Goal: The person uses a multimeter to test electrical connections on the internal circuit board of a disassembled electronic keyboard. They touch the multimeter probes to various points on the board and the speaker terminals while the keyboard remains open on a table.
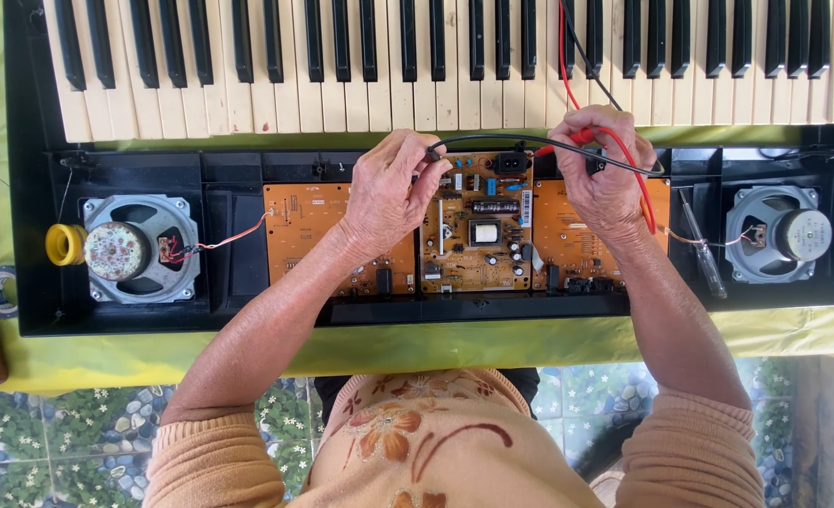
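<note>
Two hands work over the opened back of an electronic keyboard point(22, 235) that lies on a counter point(436, 343) covered with a yellow-green cloth. The left hand point(389, 193) is closed on the end of a black wire point(530, 143), pinching it between thumb and fingers just above the middle circuit board point(478, 235). The right hand point(605, 174) is closed around a red probe point(577, 138), whose red wire point(635, 169) loops over the wrist; the black wire runs across to this hand too. An orange board point(299, 221) sits left of the middle one, and another point(577, 249) sits right. A round speaker point(135, 249) fills the left end, a second speaker point(779, 233) the right, with a screwdriver point(704, 249) lying beside it.
</note>
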